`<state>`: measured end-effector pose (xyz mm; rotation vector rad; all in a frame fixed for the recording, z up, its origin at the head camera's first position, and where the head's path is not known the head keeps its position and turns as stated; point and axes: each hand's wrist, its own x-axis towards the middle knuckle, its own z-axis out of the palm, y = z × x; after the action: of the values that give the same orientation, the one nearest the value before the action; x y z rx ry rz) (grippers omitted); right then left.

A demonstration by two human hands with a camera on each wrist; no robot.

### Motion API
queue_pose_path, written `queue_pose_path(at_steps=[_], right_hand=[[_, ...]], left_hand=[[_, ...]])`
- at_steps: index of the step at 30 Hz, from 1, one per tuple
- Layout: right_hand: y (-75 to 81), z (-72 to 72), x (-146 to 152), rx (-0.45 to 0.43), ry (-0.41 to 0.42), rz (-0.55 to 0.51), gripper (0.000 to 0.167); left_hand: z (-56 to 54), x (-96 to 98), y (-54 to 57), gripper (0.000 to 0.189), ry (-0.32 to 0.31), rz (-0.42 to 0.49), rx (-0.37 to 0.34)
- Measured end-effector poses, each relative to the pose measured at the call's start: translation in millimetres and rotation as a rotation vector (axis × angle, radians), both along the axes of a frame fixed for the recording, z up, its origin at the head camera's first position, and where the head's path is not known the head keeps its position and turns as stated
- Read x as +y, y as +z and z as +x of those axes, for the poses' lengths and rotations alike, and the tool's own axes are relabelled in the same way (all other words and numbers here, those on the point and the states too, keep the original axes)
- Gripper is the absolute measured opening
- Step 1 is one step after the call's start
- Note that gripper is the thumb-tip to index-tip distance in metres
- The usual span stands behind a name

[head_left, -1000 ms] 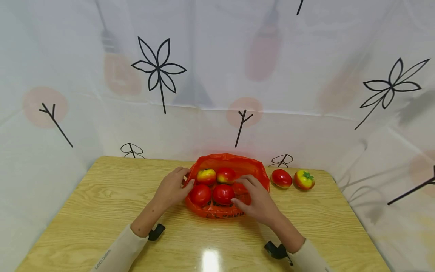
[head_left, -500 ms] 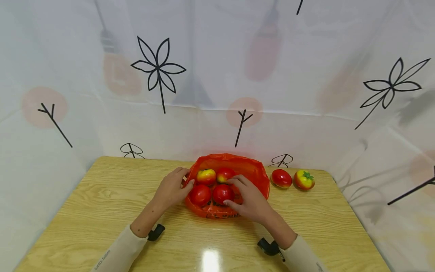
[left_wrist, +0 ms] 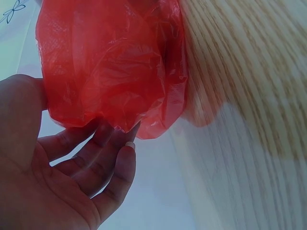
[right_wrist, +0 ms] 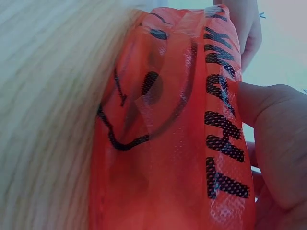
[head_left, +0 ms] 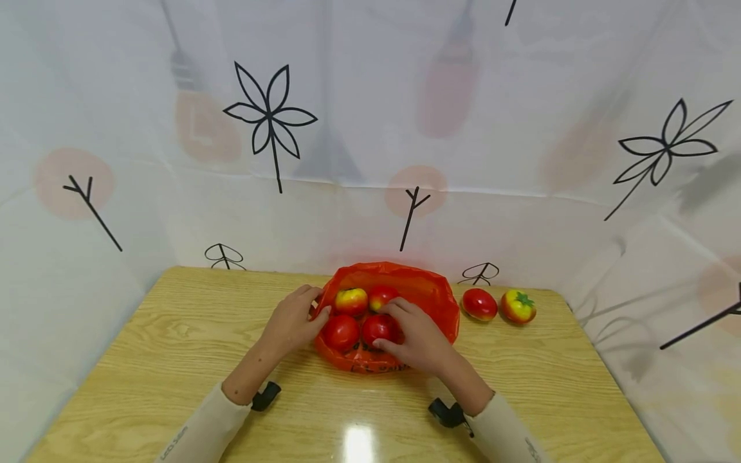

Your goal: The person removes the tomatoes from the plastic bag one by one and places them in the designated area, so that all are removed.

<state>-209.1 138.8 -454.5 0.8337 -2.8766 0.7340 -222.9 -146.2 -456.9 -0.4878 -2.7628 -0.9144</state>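
A red plastic bag (head_left: 405, 280) stands with its mouth wide on the wooden table (head_left: 231, 321), its rim folded outward. Several glossy round fruits lie inside, including a red-and-yellow fruit (head_left: 351, 300), a red fruit (head_left: 341, 332) at front left and another red fruit (head_left: 377, 329) beside it. My left hand (head_left: 292, 321) holds the bag's left side; in the left wrist view, thumb and fingers meet the film. Inside the bag's right half, my right hand (head_left: 419, 334) curves its fingers and thumb around the front right red fruit. The right wrist view shows black print on the bag.
To the right of the bag lie a red fruit (head_left: 479, 304) and a yellow-red fruit (head_left: 518, 306) with a green leafy top. A white patterned cloth (head_left: 370, 218) hangs behind the table's back edge.
My right hand has moved left inside the bag, from beside the front right fruit to over it; that fruit has shifted slightly left. My left hand has stayed at the rim.
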Motion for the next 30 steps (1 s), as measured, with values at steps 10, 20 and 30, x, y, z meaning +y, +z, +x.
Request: queue_pose_path(at_steps=[10, 20, 30], right_hand=[[3.3, -3.3, -7.9, -0.039, 0.012, 0.031, 0.058], [1.5, -4.2, -7.4, -0.071, 0.022, 0.03, 0.058], [1.7, -4.4, -5.6, -0.071, 0.016, 0.007, 0.057]], left_hand=[[-1.2, 0.5, -0.1, 0.028, 0.006, 0.004, 0.002], [-1.5, 0.7, -1.0, 0.029, 0.011, 0.0, -0.01], [-1.2, 0.3, -0.5, 0.029, 0.007, 0.0, -0.009]])
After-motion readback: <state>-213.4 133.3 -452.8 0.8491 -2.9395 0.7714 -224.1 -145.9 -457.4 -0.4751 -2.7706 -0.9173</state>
